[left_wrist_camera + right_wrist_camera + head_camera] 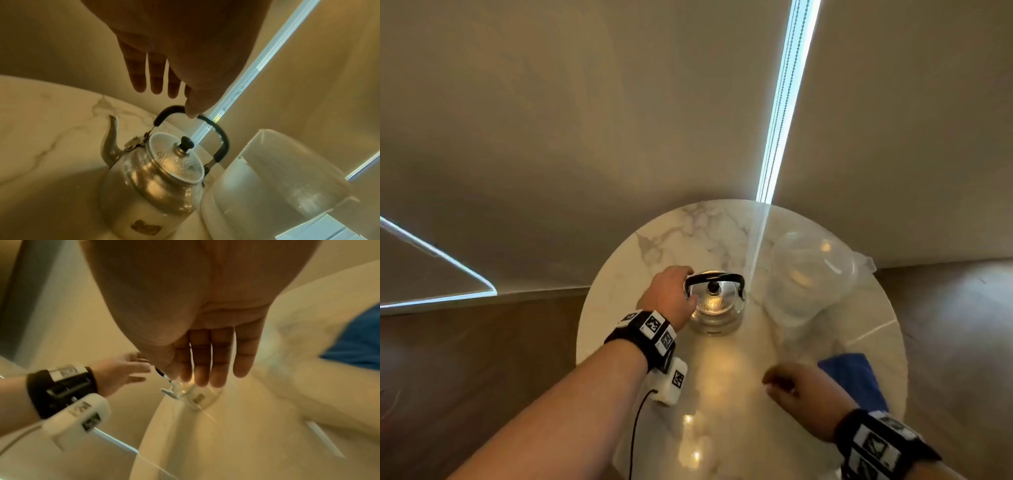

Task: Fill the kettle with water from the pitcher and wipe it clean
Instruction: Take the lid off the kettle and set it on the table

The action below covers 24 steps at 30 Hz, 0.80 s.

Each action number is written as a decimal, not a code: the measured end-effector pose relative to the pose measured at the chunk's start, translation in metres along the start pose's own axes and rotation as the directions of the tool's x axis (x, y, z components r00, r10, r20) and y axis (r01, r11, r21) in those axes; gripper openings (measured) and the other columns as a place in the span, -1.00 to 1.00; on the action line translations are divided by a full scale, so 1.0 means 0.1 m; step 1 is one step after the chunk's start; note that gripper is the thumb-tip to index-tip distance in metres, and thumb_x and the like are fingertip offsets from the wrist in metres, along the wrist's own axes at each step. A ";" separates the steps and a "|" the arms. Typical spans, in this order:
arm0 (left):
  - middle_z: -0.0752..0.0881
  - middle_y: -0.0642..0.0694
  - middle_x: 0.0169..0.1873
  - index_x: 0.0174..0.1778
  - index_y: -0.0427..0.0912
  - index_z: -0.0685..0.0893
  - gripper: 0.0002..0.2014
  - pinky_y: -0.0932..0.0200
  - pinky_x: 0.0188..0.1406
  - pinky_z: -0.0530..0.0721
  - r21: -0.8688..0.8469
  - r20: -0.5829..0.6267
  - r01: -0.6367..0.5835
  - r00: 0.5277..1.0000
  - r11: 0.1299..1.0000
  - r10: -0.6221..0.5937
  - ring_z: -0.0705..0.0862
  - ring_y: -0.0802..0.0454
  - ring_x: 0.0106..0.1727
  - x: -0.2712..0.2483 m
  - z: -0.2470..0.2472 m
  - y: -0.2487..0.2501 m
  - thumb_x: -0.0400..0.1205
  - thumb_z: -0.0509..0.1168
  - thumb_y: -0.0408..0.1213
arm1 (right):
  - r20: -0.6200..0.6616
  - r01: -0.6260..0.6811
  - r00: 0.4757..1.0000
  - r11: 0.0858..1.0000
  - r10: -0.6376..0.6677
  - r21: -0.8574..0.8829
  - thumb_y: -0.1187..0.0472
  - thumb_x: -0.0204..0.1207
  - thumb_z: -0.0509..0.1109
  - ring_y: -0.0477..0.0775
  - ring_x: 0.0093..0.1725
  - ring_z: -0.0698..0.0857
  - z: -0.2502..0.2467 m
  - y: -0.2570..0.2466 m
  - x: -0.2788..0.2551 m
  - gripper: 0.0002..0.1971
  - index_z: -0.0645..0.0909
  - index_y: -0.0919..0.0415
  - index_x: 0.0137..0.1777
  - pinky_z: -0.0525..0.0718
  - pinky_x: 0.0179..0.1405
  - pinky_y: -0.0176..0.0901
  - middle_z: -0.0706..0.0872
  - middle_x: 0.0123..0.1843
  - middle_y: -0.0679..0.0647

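A shiny metal kettle (715,305) stands mid-table with its lid on and its black handle (170,110) upright. My left hand (671,291) is at the handle's left end. In the left wrist view its fingers (156,78) stretch straight past the handle, and only the thumb tip touches the black grip. A clear plastic pitcher (811,277) holding water stands just right of the kettle. My right hand (791,383) hovers near the table's front, blurred, fingers (205,366) straight and holding nothing. A blue cloth (856,380) lies right beside it.
The round marble table (671,236) stands against a beige blind, with wooden floor (482,342) to either side. A cable (635,428) hangs from my left wrist unit over the table's front left edge. The pitcher (277,186) stands very near the kettle's (156,178) right side.
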State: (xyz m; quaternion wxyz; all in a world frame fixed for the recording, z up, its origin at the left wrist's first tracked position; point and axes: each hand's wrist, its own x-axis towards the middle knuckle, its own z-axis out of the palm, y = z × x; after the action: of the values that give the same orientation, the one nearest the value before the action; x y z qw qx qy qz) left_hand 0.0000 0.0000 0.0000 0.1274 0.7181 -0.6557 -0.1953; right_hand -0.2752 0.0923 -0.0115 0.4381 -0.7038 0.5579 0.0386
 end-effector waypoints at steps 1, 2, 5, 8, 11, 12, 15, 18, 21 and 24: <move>0.67 0.02 0.41 0.50 0.06 0.58 -0.54 -0.01 0.32 0.67 -0.010 0.043 0.003 0.999 1.000 -0.002 0.67 -0.06 0.43 0.08 0.05 -0.04 0.65 0.41 -0.12 | -0.050 0.024 0.998 1.000 -0.024 0.007 -0.11 0.70 0.36 -0.27 0.11 0.69 0.00 -0.10 0.17 -0.86 0.65 -0.33 0.21 0.71 0.29 -0.18 0.73 0.15 -0.25; 0.70 -0.01 0.38 0.51 0.05 0.57 -0.55 0.01 0.28 0.67 -0.019 0.073 0.004 0.997 1.000 -0.003 0.69 -0.09 0.38 0.14 0.09 -0.08 0.67 0.40 -0.13 | -0.135 0.041 0.990 0.999 -0.040 0.002 -0.06 0.70 0.37 -0.26 0.12 0.68 -0.04 -0.19 0.35 -0.80 0.65 -0.27 0.28 0.72 0.28 -0.14 0.70 0.19 -0.25; 0.78 -0.06 0.18 0.38 0.07 0.60 -0.69 0.08 0.02 0.64 -0.011 0.140 -0.021 0.990 1.000 0.022 0.77 -0.14 0.17 0.30 0.20 -0.25 0.71 0.34 -0.15 | -0.417 0.140 0.901 0.990 -0.120 0.018 0.08 0.65 0.43 -0.14 0.20 0.67 -0.21 -0.58 0.82 -0.64 0.63 -0.09 0.43 0.68 0.30 -0.10 0.67 0.34 -0.12; 0.81 -0.12 0.05 0.28 0.03 0.64 -0.80 0.07 -0.12 0.59 -0.004 0.167 -0.098 0.981 0.995 0.097 0.78 -0.21 0.07 0.39 0.22 -0.37 0.74 0.27 -0.17 | -0.485 0.078 0.871 0.997 -0.074 -0.012 0.17 0.65 0.42 0.07 0.43 0.61 -0.37 -0.82 1.14 -0.51 0.53 0.00 0.59 0.51 0.43 -0.10 0.55 0.57 0.00; 0.82 -0.11 0.03 0.31 0.06 0.63 -0.77 0.10 -0.13 0.55 -0.032 0.206 -0.153 0.966 0.988 0.156 0.78 -0.19 0.05 0.37 0.21 -0.46 0.74 0.28 -0.16 | -0.456 -0.024 0.890 0.999 0.001 -0.044 0.17 0.67 0.41 0.14 0.34 0.67 -0.41 -0.86 1.34 -0.64 0.62 -0.04 0.45 0.60 0.29 -0.03 0.66 0.42 0.00; 0.82 -0.10 0.02 0.31 0.07 0.63 -0.77 0.09 -0.12 0.56 -0.052 0.216 -0.163 0.962 0.985 0.170 0.77 -0.18 0.04 0.34 0.21 -0.48 0.74 0.28 -0.16 | -0.446 -0.029 0.895 0.998 -0.002 -0.063 0.15 0.67 0.42 0.13 0.24 0.71 -0.39 -0.84 1.36 -0.72 0.66 -0.07 0.35 0.61 0.14 -0.04 0.70 0.29 -0.03; 0.83 -0.04 0.00 0.26 0.10 0.64 -0.81 0.01 -0.05 0.69 -0.103 0.251 -0.184 0.946 0.977 0.205 0.78 -0.15 0.04 0.17 0.22 -0.56 0.73 0.30 -0.10 | -0.413 -0.016 0.910 0.993 -0.033 -0.114 0.11 0.67 0.43 0.06 0.07 0.69 -0.30 -0.74 1.26 -0.82 0.69 -0.12 0.22 0.54 -0.03 -0.08 0.70 0.13 -0.12; 0.84 0.04 0.06 0.27 0.14 0.65 -0.78 -0.01 0.07 0.75 -0.169 0.286 -0.183 0.931 0.969 0.226 0.80 -0.07 0.10 -0.08 0.25 -0.62 0.71 0.35 -0.06 | -0.398 0.054 0.910 0.985 -0.117 -0.166 0.13 0.66 0.46 0.00 0.06 0.68 -0.18 -0.61 1.03 -0.78 0.71 -0.11 0.26 0.53 -0.02 -0.14 0.71 0.17 -0.17; 0.85 0.13 0.14 0.29 0.22 0.57 -0.69 0.00 0.16 0.79 -0.296 0.297 -0.137 0.927 0.945 0.228 0.84 0.10 0.15 -0.33 0.33 -0.65 0.66 0.42 -0.09 | -0.385 0.079 0.912 0.983 -0.140 -0.168 0.15 0.68 0.45 -0.18 0.04 0.57 -0.06 -0.48 0.85 -0.75 0.71 -0.11 0.31 0.43 -0.03 -0.35 0.60 0.13 -0.32; 0.85 0.16 0.09 0.25 0.21 0.57 -0.73 0.00 0.09 0.81 -0.370 0.245 -0.059 0.956 0.927 0.159 0.87 0.13 0.03 -0.43 0.41 -0.62 0.68 0.41 -0.14 | -0.431 0.100 0.893 0.991 -0.129 -0.088 0.18 0.70 0.43 -0.17 0.04 0.60 -0.05 -0.39 0.88 -0.73 0.73 -0.09 0.34 0.50 0.08 -0.25 0.65 0.17 -0.30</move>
State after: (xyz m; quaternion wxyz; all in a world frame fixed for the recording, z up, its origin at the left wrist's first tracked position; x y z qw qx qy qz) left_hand 0.0343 0.0525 -0.0590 0.1764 0.6112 -0.6595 -0.4005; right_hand -0.2119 0.0229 -0.0338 0.2813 -0.7398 0.5977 -0.1278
